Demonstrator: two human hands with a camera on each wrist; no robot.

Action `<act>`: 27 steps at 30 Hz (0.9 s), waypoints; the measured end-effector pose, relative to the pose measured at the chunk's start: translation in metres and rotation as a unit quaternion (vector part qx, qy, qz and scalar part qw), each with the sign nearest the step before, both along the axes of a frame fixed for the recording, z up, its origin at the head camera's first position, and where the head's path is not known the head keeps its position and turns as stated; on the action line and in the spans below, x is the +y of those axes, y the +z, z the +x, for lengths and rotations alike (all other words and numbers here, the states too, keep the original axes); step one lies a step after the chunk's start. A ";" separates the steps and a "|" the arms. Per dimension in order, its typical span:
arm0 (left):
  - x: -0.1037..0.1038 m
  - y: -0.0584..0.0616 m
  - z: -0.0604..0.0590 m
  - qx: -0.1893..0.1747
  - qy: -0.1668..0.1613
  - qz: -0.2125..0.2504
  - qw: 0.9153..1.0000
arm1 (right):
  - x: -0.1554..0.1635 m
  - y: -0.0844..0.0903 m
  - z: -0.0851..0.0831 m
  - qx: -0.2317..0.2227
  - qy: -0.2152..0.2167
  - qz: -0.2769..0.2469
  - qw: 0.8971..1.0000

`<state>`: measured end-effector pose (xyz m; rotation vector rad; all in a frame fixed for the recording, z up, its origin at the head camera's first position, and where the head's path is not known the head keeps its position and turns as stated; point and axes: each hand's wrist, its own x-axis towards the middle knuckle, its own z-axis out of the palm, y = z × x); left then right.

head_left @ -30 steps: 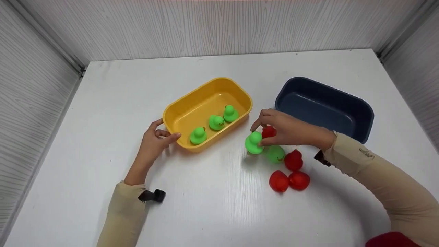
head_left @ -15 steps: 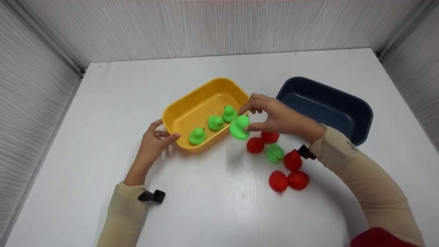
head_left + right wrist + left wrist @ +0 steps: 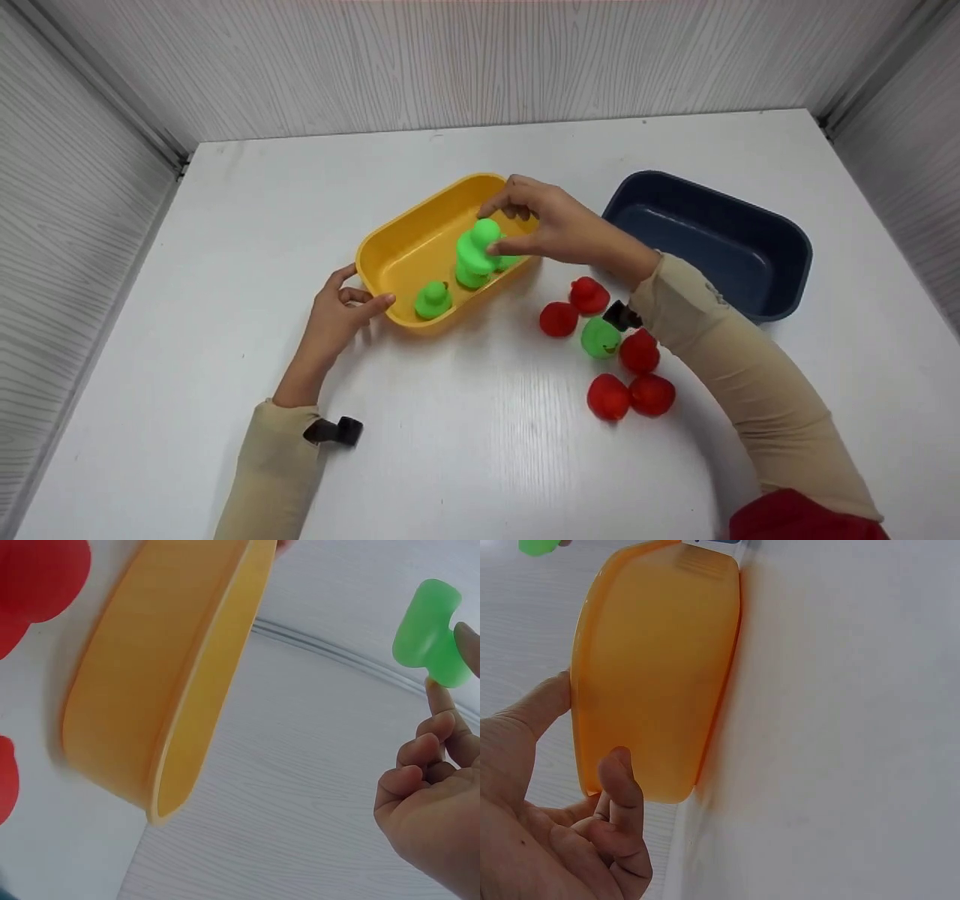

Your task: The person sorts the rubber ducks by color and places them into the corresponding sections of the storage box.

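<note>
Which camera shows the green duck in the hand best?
The head view: it shows the whole green duck pinched by the right hand over the yellow tub. The right wrist view shows the duck close up but without its surroundings. The left wrist view catches only a green sliver at the top edge.

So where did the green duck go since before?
The right hand carried the green duck from beside the red ducks on the table to above the yellow tub, pinching it throughout. The left hand stayed on the tub's corner; the blue tub stayed put.
</note>
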<state>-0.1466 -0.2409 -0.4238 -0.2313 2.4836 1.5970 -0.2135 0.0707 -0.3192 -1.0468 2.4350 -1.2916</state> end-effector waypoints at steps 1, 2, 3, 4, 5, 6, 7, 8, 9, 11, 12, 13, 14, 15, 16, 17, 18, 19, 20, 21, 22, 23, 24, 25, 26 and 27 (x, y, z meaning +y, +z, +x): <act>0.000 0.000 0.000 0.000 0.000 0.001 1.000 | -0.003 -0.001 -0.002 0.000 0.000 -0.003 1.000; 0.000 0.000 0.001 0.001 0.000 0.003 1.000 | -0.007 -0.002 -0.003 -0.001 -0.001 -0.004 1.000; 0.001 0.000 0.001 0.001 -0.001 0.004 1.000 | -0.010 -0.003 -0.005 -0.004 -0.002 -0.005 1.000; 0.001 0.001 0.001 0.002 -0.001 0.006 1.000 | -0.014 -0.004 -0.007 -0.007 -0.004 -0.006 1.000; 0.001 0.001 0.001 0.003 -0.002 0.006 1.000 | -0.017 -0.006 -0.008 -0.010 -0.007 -0.005 1.000; 0.001 0.000 0.001 0.004 -0.002 0.006 1.000 | -0.020 -0.008 -0.009 -0.012 -0.008 -0.005 1.000; 0.001 0.000 0.001 0.004 -0.001 0.006 1.000 | -0.023 -0.009 -0.011 -0.014 -0.011 -0.005 1.000; 0.001 0.000 0.001 0.004 0.000 0.005 1.000 | -0.027 -0.011 -0.012 -0.018 -0.014 -0.004 1.000; 0.001 0.000 0.001 0.004 0.000 0.004 1.000 | -0.030 -0.012 -0.013 -0.022 -0.016 -0.005 1.000; 0.000 -0.001 0.001 0.002 0.001 0.001 1.000 | -0.035 -0.016 -0.015 -0.026 -0.019 -0.007 0.999; 0.000 -0.002 0.001 0.001 0.001 0.000 1.000 | -0.038 -0.017 -0.016 -0.028 -0.020 -0.008 0.999; 0.000 -0.002 0.001 -0.001 0.002 -0.001 1.000 | -0.040 -0.018 -0.017 -0.031 -0.022 -0.009 0.999; 0.000 -0.002 0.001 -0.002 0.001 -0.002 1.000 | -0.043 -0.019 -0.018 -0.034 -0.024 -0.012 0.999; 0.000 -0.002 0.001 -0.002 0.000 -0.002 1.000 | -0.045 -0.020 -0.019 -0.037 -0.026 -0.014 0.999; 0.000 -0.002 0.001 -0.003 0.001 -0.001 1.000 | -0.048 -0.020 -0.020 -0.041 -0.029 -0.017 0.999; 0.000 -0.002 0.002 -0.003 0.002 0.000 1.000 | -0.050 -0.020 -0.022 -0.046 -0.033 -0.020 0.998; 0.000 -0.002 0.002 -0.004 0.002 0.001 1.000 | -0.052 -0.020 -0.023 -0.052 -0.037 -0.024 0.998; 0.000 -0.002 0.002 -0.006 0.002 0.001 1.000 | -0.054 -0.020 -0.025 -0.059 -0.044 -0.026 0.997; 0.000 -0.002 0.002 -0.008 0.002 0.002 1.000 | -0.056 -0.019 -0.027 -0.064 -0.050 -0.028 0.996; 0.000 -0.002 0.001 -0.009 0.003 0.002 1.000 | -0.059 -0.019 -0.029 -0.071 -0.057 -0.030 0.995; 0.000 -0.002 0.001 -0.009 0.004 0.002 1.000 | -0.061 -0.018 -0.031 -0.076 -0.063 -0.032 0.995; 0.000 -0.002 0.000 -0.010 0.005 0.002 1.000 | -0.063 -0.018 -0.033 -0.082 -0.069 -0.034 0.994; 0.000 -0.002 -0.001 -0.011 0.005 0.001 1.000 | -0.066 -0.017 -0.035 -0.085 -0.074 -0.037 0.993; 0.000 -0.002 -0.001 -0.011 0.006 -0.001 1.000 | -0.068 -0.018 -0.037 -0.088 -0.079 -0.040 0.992; 0.000 -0.002 -0.002 -0.010 0.005 -0.002 1.000 | -0.071 -0.018 -0.039 -0.091 -0.083 -0.047 0.991; 0.000 -0.002 -0.002 -0.009 0.006 -0.003 1.000 | -0.073 -0.019 -0.041 -0.095 -0.086 -0.054 0.990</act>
